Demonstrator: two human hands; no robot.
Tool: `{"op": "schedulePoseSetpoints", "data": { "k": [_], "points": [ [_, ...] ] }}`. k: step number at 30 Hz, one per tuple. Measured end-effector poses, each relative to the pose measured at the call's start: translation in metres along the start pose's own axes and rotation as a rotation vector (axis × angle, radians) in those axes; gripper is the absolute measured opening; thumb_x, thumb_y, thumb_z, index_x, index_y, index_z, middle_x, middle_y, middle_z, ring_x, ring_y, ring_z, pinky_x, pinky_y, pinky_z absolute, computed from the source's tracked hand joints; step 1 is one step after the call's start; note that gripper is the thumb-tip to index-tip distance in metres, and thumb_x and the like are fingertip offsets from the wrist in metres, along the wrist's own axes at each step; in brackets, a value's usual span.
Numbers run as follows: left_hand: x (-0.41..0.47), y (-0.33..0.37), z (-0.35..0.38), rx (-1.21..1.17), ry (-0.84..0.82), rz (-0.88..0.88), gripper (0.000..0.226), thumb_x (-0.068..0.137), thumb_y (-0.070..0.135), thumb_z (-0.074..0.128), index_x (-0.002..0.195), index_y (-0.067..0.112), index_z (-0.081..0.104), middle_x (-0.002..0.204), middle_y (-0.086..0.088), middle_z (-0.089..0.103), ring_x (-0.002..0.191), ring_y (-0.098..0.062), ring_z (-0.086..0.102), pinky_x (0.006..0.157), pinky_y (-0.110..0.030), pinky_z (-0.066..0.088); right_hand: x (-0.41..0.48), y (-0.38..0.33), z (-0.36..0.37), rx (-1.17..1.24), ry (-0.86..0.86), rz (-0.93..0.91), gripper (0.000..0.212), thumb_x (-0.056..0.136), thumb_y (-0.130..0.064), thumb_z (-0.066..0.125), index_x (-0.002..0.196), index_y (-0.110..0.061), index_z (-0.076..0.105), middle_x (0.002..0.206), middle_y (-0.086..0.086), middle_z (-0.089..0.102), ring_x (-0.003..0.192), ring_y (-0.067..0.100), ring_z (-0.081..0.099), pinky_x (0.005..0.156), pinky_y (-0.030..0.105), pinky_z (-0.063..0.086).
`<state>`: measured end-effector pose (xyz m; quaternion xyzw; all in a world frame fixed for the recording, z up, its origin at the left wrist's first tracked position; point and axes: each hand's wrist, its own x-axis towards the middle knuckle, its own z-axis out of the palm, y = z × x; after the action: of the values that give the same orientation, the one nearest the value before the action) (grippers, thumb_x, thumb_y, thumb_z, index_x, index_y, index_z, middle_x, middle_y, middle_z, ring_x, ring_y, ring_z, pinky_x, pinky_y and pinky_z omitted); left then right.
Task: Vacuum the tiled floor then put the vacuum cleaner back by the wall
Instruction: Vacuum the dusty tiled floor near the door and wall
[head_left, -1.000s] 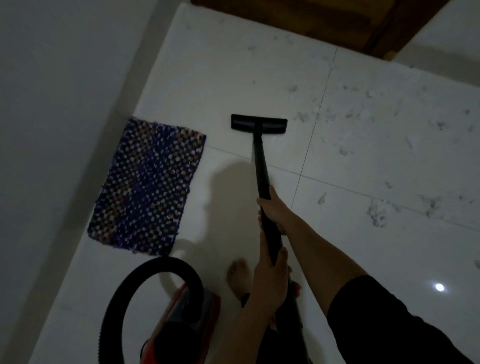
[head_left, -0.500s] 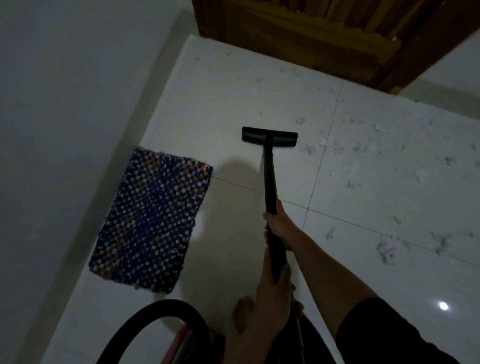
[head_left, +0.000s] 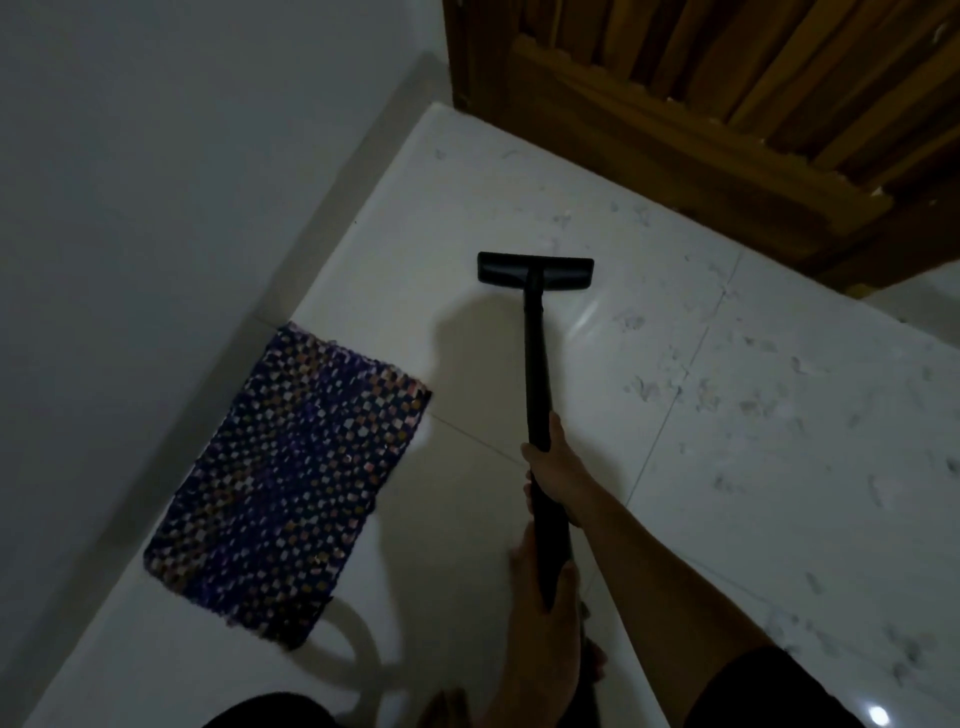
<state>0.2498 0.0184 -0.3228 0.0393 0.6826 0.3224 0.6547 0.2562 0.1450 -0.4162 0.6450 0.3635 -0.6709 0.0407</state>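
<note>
Clamping the black vacuum wand (head_left: 536, 364) in the fingers of the right hand (head_left: 558, 473), and just behind them in the curled fingers of the left hand (head_left: 540, 618). Resting the floor nozzle (head_left: 535, 270) on the dusty tiled floor (head_left: 779, 493) well ahead of those fingers, right of the woven mat (head_left: 285, 483).

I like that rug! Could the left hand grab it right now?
Probably not yet: the left hand grips the vacuum wand, and the rug lies flat on the floor, off to its left.
</note>
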Motion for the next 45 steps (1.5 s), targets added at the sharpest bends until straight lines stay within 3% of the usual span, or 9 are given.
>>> {"op": "schedulePoseSetpoints", "data": {
  "k": [2, 5, 8, 12, 21, 29, 35, 41, 45],
  "points": [
    [0.02, 0.018, 0.011, -0.059, 0.017, 0.014, 0.055, 0.101, 0.023, 0.04, 0.147, 0.04, 0.017, 0.096, -0.02, 0.06, 0.054, -0.015, 0.053, 0.047, -0.023, 0.045, 0.017, -0.024, -0.011, -0.02, -0.02, 0.002, 0.07, 0.101, -0.022, 0.043, 0.152, -0.041, -0.001, 0.074, 0.008, 0.051, 0.053, 0.019, 0.048, 0.051, 0.03, 0.046],
    [0.047, 0.049, 0.022, -0.137, 0.028, 0.016, 0.053, 0.1, 0.026, 0.042, 0.14, 0.052, 0.019, 0.08, -0.017, 0.055, 0.044, -0.016, 0.05, 0.045, -0.027, 0.044, 0.041, -0.063, -0.027, -0.075, -0.032, -0.024, 0.07, 0.101, -0.024, 0.044, 0.152, -0.041, -0.002, 0.076, 0.007, 0.052, 0.057, 0.019, 0.05, 0.058, 0.033, 0.049],
    [0.064, 0.074, 0.029, -0.155, 0.04, 0.024, 0.054, 0.1, 0.026, 0.041, 0.145, 0.045, 0.018, 0.076, -0.011, 0.055, 0.04, -0.011, 0.051, 0.043, -0.023, 0.045, 0.06, -0.087, -0.037, -0.108, -0.044, -0.031, 0.071, 0.1, -0.024, 0.044, 0.152, -0.041, -0.003, 0.075, 0.006, 0.052, 0.057, 0.02, 0.051, 0.065, 0.036, 0.05],
    [0.086, 0.108, 0.027, -0.123, 0.08, 0.053, 0.055, 0.101, 0.025, 0.04, 0.148, 0.038, 0.016, 0.078, -0.006, 0.054, 0.037, -0.001, 0.053, 0.041, -0.014, 0.043, 0.08, -0.121, -0.037, -0.148, -0.07, -0.04, 0.071, 0.101, -0.024, 0.043, 0.152, -0.04, -0.004, 0.076, 0.007, 0.053, 0.055, 0.02, 0.052, 0.057, 0.033, 0.05],
    [0.151, 0.172, -0.005, -0.211, 0.131, 0.104, 0.053, 0.101, 0.026, 0.038, 0.148, 0.039, 0.016, 0.075, -0.008, 0.051, 0.031, -0.007, 0.047, 0.037, -0.02, 0.043, 0.143, -0.203, -0.007, -0.259, -0.131, -0.104, 0.072, 0.101, -0.022, 0.041, 0.152, -0.038, -0.006, 0.08, 0.007, 0.051, 0.056, 0.02, 0.051, 0.054, 0.03, 0.049],
    [0.21, 0.2, -0.046, -0.232, 0.144, 0.208, 0.05, 0.101, 0.025, 0.039, 0.146, 0.039, 0.022, 0.07, -0.009, 0.051, 0.032, -0.01, 0.049, 0.037, -0.021, 0.043, 0.193, -0.257, 0.026, -0.273, -0.12, -0.144, 0.074, 0.1, -0.017, 0.04, 0.151, -0.04, -0.008, 0.108, 0.015, 0.052, 0.058, 0.022, 0.051, 0.051, 0.029, 0.047],
    [0.229, 0.2, -0.073, -0.234, 0.164, 0.222, 0.051, 0.1, 0.023, 0.04, 0.145, 0.041, 0.022, 0.071, -0.011, 0.051, 0.034, -0.012, 0.048, 0.037, -0.022, 0.044, 0.208, -0.258, 0.054, -0.268, -0.067, -0.203, 0.071, 0.099, -0.019, 0.04, 0.153, -0.04, -0.002, 0.124, 0.017, 0.058, 0.055, 0.018, 0.051, 0.045, 0.024, 0.043],
    [0.208, 0.174, -0.077, -0.152, 0.177, 0.128, 0.052, 0.099, 0.023, 0.043, 0.143, 0.044, 0.024, 0.073, -0.011, 0.057, 0.039, -0.013, 0.049, 0.04, -0.024, 0.045, 0.194, -0.218, 0.056, -0.204, 0.0, -0.173, 0.068, 0.1, -0.022, 0.04, 0.153, -0.039, 0.001, 0.102, 0.013, 0.06, 0.054, 0.017, 0.053, 0.053, 0.029, 0.051],
    [0.184, 0.166, -0.07, -0.051, 0.189, 0.102, 0.053, 0.099, 0.02, 0.043, 0.146, 0.032, 0.022, 0.084, -0.013, 0.064, 0.042, -0.005, 0.049, 0.044, -0.018, 0.043, 0.173, -0.196, 0.049, -0.155, 0.03, -0.127, 0.068, 0.099, -0.022, 0.041, 0.153, -0.04, 0.003, 0.095, 0.012, 0.059, 0.052, 0.018, 0.053, 0.055, 0.031, 0.052]
  ]
}}
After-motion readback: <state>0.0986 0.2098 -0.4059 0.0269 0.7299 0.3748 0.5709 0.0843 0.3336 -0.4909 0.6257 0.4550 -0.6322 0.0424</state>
